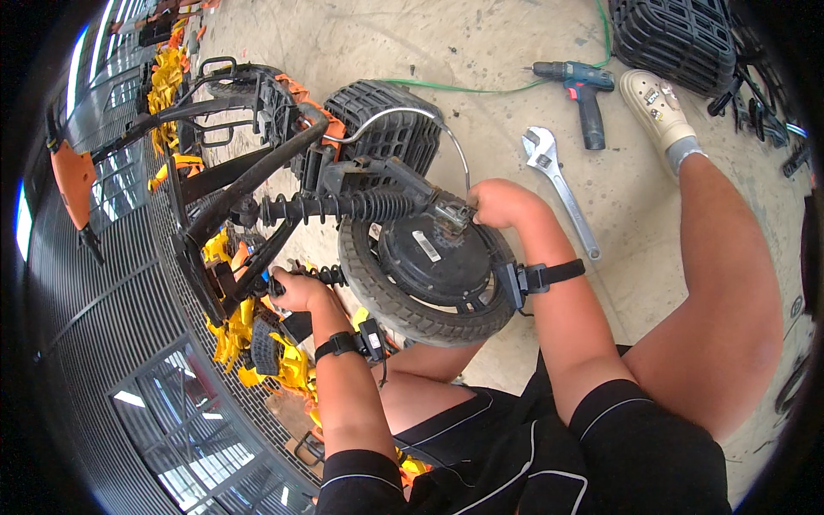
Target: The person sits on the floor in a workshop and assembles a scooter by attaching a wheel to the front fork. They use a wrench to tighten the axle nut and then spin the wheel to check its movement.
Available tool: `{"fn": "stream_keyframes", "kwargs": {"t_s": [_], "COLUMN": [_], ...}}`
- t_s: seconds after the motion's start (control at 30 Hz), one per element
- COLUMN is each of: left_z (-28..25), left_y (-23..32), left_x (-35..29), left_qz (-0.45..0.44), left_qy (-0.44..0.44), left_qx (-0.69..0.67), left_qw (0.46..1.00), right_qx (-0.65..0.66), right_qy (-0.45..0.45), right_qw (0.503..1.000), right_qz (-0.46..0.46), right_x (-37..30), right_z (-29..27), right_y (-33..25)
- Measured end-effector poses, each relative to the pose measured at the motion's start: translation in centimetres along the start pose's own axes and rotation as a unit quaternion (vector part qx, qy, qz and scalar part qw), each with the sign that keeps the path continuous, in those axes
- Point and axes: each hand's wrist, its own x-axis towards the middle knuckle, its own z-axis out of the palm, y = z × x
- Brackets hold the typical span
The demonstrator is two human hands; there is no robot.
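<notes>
A wheel [422, 324] with a black hub motor [433, 262] sits attached to a dark scooter frame [236, 206] in front of me. A shock absorber [343, 207] with a coil spring runs from the frame to the bracket [451, 215] at the hub's axle. My right hand [506, 204] is closed at that bracket; its fingertips are partly hidden, so what they pinch is unclear. My left hand [299, 290] is closed round the frame end of a second shock absorber [330, 275] on the wheel's near side. A grey cable [403, 110] arches over to the axle.
An adjustable wrench [562, 190] and a cordless drill [584, 90] lie on the concrete floor to the right, near my foot. Black plastic baskets [674, 39] [382, 129] stand at the far side. Yellow parts [292, 369] are heaped to the left. A green cord [468, 88] crosses the floor.
</notes>
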Motion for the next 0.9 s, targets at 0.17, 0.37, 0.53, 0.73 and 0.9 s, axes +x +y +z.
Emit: {"fn": "stream_keyframes", "kwargs": {"t_s": [0.17,0.37,0.53,0.73,0.9], "left_z": [0.0,0.0,0.0,0.0,0.1], "left_y": [-0.5,0.6,0.0,0.1,-0.1], "left_x": [0.3,-0.5,-0.1,0.0,0.3], "left_qz": [0.025,0.001,0.014,0.014,0.011], "left_qy": [-0.007,-0.012,-0.01,-0.001,0.002], "left_qx": [-0.004,-0.003,-0.018,0.005,-0.003], "left_qw": [1.0,1.0,1.0,1.0,1.0], "right_qx": [-0.006,-0.022,0.014,0.014,0.002], "right_qy": [0.053,0.071,0.047,0.064,0.11], "right_qw": [0.999,0.997,0.999,0.998,0.994], "right_qz": [0.005,0.021,0.015,-0.007,-0.02], "right_x": [0.1,0.0,0.1,0.4,0.5], "right_z": [0.2,-0.3,-0.4,0.0,0.8], "right_y": [0.4,0.1,0.3,1.1,1.5]}}
